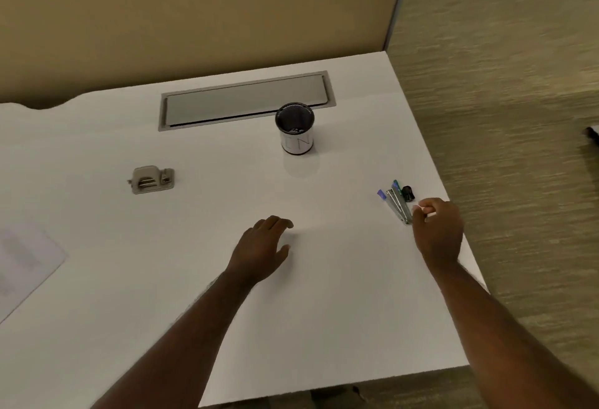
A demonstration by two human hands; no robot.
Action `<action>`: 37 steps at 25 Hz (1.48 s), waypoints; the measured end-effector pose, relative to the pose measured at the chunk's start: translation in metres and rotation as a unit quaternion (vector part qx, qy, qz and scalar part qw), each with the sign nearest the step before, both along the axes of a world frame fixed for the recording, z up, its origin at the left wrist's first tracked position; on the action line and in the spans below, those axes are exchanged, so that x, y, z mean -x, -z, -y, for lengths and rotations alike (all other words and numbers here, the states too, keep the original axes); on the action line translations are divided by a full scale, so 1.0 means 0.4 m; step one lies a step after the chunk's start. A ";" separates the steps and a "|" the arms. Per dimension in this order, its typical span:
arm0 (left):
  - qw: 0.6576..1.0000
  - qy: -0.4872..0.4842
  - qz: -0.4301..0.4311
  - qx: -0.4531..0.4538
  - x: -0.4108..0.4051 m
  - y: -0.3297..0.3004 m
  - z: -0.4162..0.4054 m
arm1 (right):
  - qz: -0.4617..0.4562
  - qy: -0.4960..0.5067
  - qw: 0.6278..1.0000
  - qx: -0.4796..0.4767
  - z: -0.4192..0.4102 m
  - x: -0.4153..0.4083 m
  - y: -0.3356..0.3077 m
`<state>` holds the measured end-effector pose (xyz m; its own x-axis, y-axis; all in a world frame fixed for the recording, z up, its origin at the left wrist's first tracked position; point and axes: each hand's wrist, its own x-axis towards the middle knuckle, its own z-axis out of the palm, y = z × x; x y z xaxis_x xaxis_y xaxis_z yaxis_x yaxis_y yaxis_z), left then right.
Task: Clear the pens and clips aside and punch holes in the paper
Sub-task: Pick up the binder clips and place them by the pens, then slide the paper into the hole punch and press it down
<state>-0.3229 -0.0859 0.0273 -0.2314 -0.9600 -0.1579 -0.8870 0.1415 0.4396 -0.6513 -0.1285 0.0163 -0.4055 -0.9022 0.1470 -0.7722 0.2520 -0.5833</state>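
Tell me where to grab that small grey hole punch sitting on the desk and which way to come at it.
Take the hole punch across its two long sides, near the middle of its body, coming straight down from above. It lies flat on the white desk with bare surface all round, so fingers can probably straddle it easily. The left hand is nearer. Its finer details are too blurred to tell.

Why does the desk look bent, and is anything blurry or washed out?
Head view: the wide lens bows the desk edges; the paper at left is faint and smeared; the cup throws a soft shadow toward the camera; the right hand is slightly blurred.
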 end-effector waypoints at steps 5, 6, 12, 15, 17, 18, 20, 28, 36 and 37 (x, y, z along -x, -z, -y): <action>0.995 -0.085 -0.011 0.050 -0.193 -0.032 -0.070 | 0.080 -0.141 0.986 0.029 0.000 -0.229 -0.042; 0.993 -0.101 -0.016 0.061 -0.237 -0.037 -0.084 | 0.097 -0.172 0.980 0.031 -0.008 -0.293 -0.049; 0.978 -0.186 -0.019 0.095 -0.546 -0.050 -0.178 | 0.112 -0.368 0.923 -0.022 -0.113 -0.755 -0.051; 0.967 -0.237 0.010 0.090 -0.748 -0.031 -0.255 | 0.093 -0.424 0.899 -0.054 -0.168 -1.002 -0.027; 0.956 -0.281 0.042 0.077 -0.882 -0.012 -0.316 | 0.091 -0.437 0.890 -0.088 -0.198 -1.157 -0.007; 0.948 -0.306 0.061 0.069 -0.949 -0.003 -0.349 | 0.091 -0.444 0.885 -0.107 -0.213 -1.233 0.004; 0.928 -0.359 0.087 0.055 -1.068 0.012 -0.409 | 0.083 -0.456 0.875 -0.139 -0.241 -1.371 0.026; 0.864 -0.495 0.091 -0.018 -1.326 0.060 -0.502 | -0.019 -0.441 0.878 -0.186 -0.271 -1.699 0.058; 0.818 -0.562 0.001 -0.124 -1.385 0.094 -0.491 | -0.125 -0.327 0.909 -0.228 -0.259 -1.842 0.047; 0.818 -0.560 -0.002 -0.130 -1.386 0.099 -0.491 | -0.130 -0.313 0.911 -0.235 -0.260 -1.857 0.047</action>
<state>0.2316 0.1104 -0.0123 0.7700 -0.5042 -0.3910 -0.3945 -0.8579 0.3294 0.0914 -0.0246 -0.0025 0.2028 -0.9327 -0.2982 -0.9474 -0.1098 -0.3007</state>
